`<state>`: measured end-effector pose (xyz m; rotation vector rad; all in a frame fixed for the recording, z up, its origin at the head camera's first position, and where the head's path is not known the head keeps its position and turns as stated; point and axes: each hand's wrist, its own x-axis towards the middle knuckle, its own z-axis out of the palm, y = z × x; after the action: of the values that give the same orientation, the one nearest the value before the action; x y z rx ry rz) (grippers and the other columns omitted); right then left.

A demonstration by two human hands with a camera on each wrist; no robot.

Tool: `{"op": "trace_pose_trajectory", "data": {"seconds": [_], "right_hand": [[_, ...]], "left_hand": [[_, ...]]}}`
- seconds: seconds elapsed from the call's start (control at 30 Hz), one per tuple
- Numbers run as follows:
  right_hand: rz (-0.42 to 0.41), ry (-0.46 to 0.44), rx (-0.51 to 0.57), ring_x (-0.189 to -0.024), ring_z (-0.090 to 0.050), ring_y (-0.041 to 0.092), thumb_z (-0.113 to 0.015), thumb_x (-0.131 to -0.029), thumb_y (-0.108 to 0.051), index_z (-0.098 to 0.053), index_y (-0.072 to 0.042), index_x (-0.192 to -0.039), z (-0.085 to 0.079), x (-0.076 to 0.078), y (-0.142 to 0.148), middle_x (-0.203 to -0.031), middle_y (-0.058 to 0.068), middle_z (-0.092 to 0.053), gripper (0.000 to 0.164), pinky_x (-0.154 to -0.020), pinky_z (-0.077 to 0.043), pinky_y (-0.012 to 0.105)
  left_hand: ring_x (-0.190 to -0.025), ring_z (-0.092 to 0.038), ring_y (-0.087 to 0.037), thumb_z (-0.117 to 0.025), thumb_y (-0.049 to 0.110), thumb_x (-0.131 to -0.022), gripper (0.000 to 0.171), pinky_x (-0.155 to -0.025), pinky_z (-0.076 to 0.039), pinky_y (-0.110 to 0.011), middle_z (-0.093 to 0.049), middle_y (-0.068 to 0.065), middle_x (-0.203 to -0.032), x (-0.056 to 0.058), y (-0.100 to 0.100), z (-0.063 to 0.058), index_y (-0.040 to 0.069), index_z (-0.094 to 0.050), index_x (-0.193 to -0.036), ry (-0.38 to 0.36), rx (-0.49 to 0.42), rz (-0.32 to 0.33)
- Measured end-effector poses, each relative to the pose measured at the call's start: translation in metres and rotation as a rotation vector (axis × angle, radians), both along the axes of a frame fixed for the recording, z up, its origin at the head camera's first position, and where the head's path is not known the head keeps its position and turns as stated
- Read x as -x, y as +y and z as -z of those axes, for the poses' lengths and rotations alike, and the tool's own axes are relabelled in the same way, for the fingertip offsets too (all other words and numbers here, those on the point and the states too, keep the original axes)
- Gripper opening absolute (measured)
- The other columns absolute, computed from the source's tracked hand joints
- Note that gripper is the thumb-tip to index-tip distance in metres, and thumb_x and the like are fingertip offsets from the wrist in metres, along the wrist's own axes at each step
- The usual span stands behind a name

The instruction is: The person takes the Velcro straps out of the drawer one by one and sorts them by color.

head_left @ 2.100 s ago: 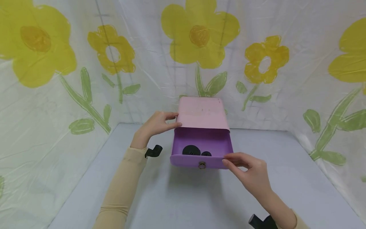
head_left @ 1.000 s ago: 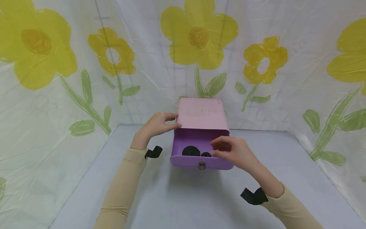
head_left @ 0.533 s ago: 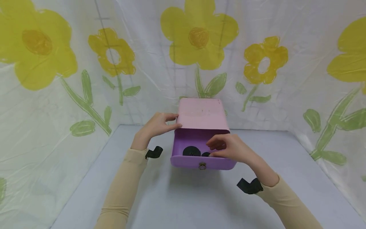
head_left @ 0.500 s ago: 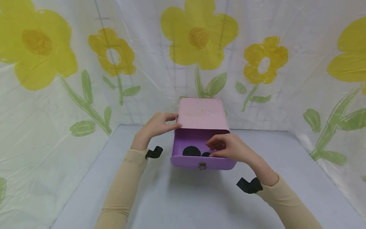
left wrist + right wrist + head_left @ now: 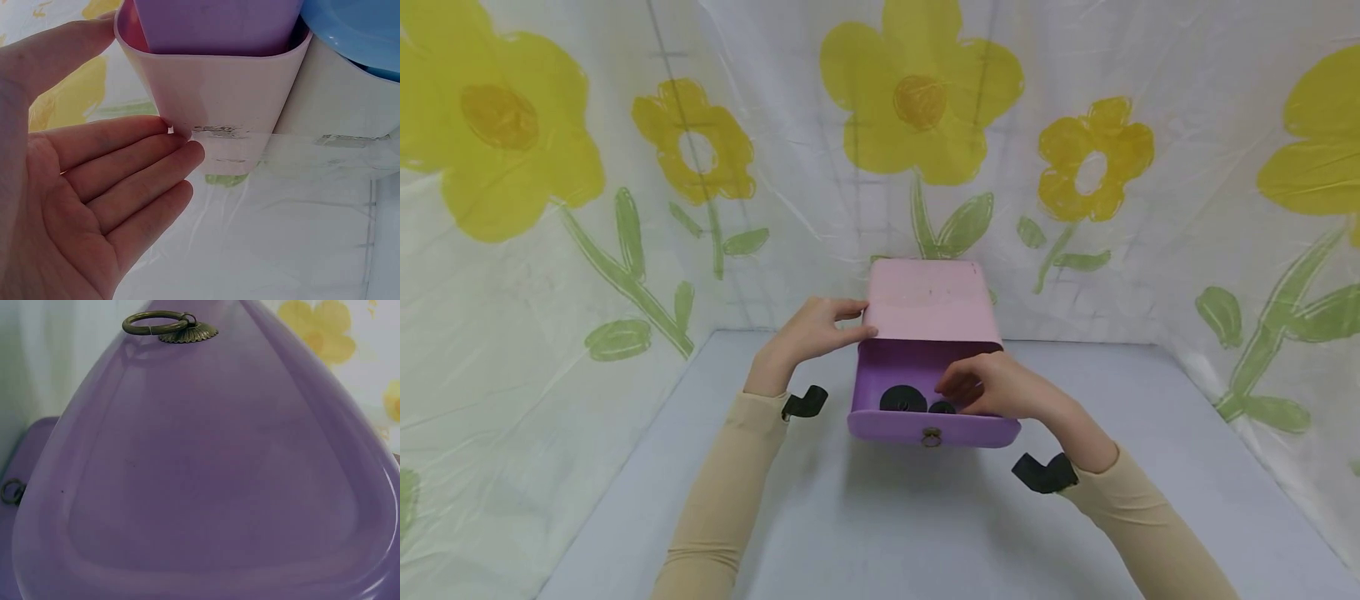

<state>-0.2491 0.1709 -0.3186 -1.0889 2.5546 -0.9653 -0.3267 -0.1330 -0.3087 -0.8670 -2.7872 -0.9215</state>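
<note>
A purple drawer sticks out of a pink casing in the middle of the head view. Two black round discs, a larger one and a smaller one, lie inside behind the drawer front. My left hand touches the casing's left side, its fingers straight and the thumb at the front rim. Over the drawer's right part is my right hand, fingers bent above the small disc, thumb beside it and partly behind the drawer front. The right wrist view shows only the drawer front, not the hand.
A brass ring pull hangs on the drawer front. Beside the pink casing in the left wrist view is a white casing with a blue front. The grey table meets a flower-print sheet behind.
My right hand has let go of the drawer front's right edge, risen over the drawer and moved left and down towards the small disc. My left hand stays at the casing.
</note>
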Motion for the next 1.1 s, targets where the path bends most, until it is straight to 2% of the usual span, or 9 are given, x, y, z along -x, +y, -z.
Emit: {"op": "trace_pose_trajectory", "data": {"seconds": [0.3, 0.6, 1.1], "right_hand": [[-0.022, -0.009, -0.052, -0.089, -0.068, 0.013, -0.077, -0.077, -0.005, -0.068, -0.01, -0.109, -0.002, 0.002, -0.003, -0.098, 0.001, -0.071, 0.033, -0.076, -0.056, 0.023], [-0.072, -0.032, -0.06, -0.089, -0.067, 0.012, -0.076, -0.078, -0.006, -0.068, -0.011, -0.11, 0.001, 0.006, -0.007, -0.101, 0.0, -0.071, 0.034, -0.077, -0.056, 0.025], [-0.063, -0.004, -0.068, -0.082, -0.068, 0.008, -0.077, -0.075, -0.005, -0.071, -0.013, -0.103, 0.003, 0.007, -0.011, -0.097, -0.001, -0.071, 0.03, -0.074, -0.056, 0.024]], "left_hand": [[-0.121, -0.057, -0.02, -0.065, 0.052, -0.084, 0.065, -0.102, -0.045, -0.041, -0.058, -0.008, -0.133, 0.001, -0.001, 0.001, 0.01, -0.056, -0.134, -0.003, -0.002, -0.004], [-0.121, -0.057, -0.021, -0.065, 0.051, -0.085, 0.065, -0.102, -0.045, -0.042, -0.058, -0.008, -0.133, 0.0, 0.001, -0.001, 0.01, -0.056, -0.134, -0.003, -0.005, -0.006], [-0.121, -0.056, -0.021, -0.065, 0.051, -0.085, 0.065, -0.102, -0.045, -0.042, -0.058, -0.008, -0.133, -0.001, 0.0, 0.0, 0.01, -0.056, -0.134, -0.003, -0.001, -0.005]]}}
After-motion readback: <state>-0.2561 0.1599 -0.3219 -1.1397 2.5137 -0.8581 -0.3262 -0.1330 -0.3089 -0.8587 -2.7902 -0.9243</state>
